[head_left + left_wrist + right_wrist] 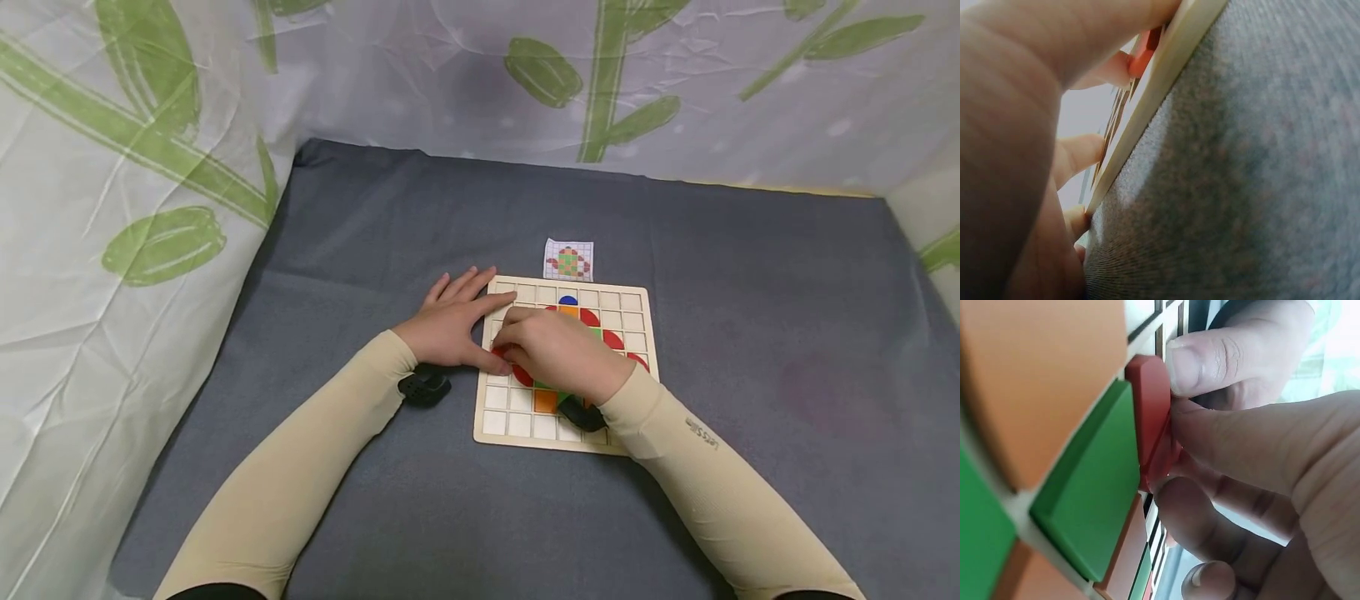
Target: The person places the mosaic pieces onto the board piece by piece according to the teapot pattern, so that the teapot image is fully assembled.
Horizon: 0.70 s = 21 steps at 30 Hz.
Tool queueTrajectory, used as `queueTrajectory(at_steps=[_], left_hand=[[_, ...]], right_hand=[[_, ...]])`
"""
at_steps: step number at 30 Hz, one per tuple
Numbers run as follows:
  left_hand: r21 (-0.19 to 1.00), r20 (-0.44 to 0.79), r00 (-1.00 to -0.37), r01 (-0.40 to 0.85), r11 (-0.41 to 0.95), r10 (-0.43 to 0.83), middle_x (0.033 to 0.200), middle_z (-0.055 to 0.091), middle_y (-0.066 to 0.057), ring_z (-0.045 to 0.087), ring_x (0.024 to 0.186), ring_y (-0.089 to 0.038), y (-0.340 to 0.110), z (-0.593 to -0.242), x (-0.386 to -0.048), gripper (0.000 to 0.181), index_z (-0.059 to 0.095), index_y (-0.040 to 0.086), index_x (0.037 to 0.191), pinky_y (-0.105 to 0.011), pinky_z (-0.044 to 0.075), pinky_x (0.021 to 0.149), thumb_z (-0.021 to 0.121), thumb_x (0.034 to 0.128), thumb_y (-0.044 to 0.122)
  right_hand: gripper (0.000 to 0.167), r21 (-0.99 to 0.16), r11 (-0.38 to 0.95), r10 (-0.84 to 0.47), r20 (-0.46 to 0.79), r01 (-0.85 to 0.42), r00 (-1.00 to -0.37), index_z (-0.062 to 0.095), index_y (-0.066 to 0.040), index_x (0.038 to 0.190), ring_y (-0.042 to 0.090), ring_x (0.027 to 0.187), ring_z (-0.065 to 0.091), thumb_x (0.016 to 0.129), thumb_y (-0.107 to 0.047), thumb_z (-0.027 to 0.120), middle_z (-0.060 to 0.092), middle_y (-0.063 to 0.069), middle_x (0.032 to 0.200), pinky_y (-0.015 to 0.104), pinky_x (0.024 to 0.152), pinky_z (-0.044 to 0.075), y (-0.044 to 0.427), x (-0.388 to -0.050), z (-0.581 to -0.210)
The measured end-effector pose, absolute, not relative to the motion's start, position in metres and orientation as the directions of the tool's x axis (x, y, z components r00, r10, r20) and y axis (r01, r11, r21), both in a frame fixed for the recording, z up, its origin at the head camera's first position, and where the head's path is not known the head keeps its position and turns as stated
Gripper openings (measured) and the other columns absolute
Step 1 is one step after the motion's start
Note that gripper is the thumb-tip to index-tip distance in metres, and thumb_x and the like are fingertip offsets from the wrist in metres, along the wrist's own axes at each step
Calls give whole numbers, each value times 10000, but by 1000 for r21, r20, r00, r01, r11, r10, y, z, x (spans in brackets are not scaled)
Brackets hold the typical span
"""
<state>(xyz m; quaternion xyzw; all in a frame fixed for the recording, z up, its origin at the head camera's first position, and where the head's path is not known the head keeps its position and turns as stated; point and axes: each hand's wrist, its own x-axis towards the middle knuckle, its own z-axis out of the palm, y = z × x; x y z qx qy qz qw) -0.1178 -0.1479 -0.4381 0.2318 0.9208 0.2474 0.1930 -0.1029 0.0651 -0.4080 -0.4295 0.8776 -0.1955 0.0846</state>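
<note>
A wooden grid board [510, 423] lies on the grey cloth with coloured pieces in its squares. At its left edge my left hand [450, 332] is spread, thumb across the rim beside the red pieces and other fingers by the upper left corner. My right hand [562, 346] reaches over the board and pinches a red rounded piece [1159, 459] between thumb and fingertips. Another red piece [1149, 394] touches it, beside a green square [1094, 487]. In the head view the right hand hides the middle of the pattern, including much of the pinched piece.
Just beyond the board's top edge lies a small printed pattern card [568, 261]. A blue half-round piece [568, 300], an orange square [546, 402] and several red pieces sit on the board. A white curtain with green leaves [543, 71] borders the grey cloth [750, 333].
</note>
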Motion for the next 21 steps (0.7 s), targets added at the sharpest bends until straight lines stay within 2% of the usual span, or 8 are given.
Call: queueTrajectory(at_steps=[6, 21], left_hand=[[542, -249, -810, 337, 769, 531, 1781, 10, -6, -75, 1637, -255, -148, -440, -119, 1102, 317, 325, 1672, -542, -108, 1283, 826, 773, 710], [537, -251, -808, 342, 771, 533, 1781, -8, 1, -91, 1636, -252, -149, -440, -121, 1101, 309, 331, 1673, -563, -117, 1275, 811, 777, 726]], right_hand=[[164, -420, 563, -787, -13, -711, -616, 841, -131, 1049, 120, 841, 660, 958, -40, 740, 679, -1, 1016, 264, 730, 556, 66, -102, -410], [166, -358, 573, -790, -3, -737, -613, 848, -152, 1033, 108, 824, 690, 943, -47, 755, 691, -20, 1005, 265, 688, 567, 64, -102, -405]])
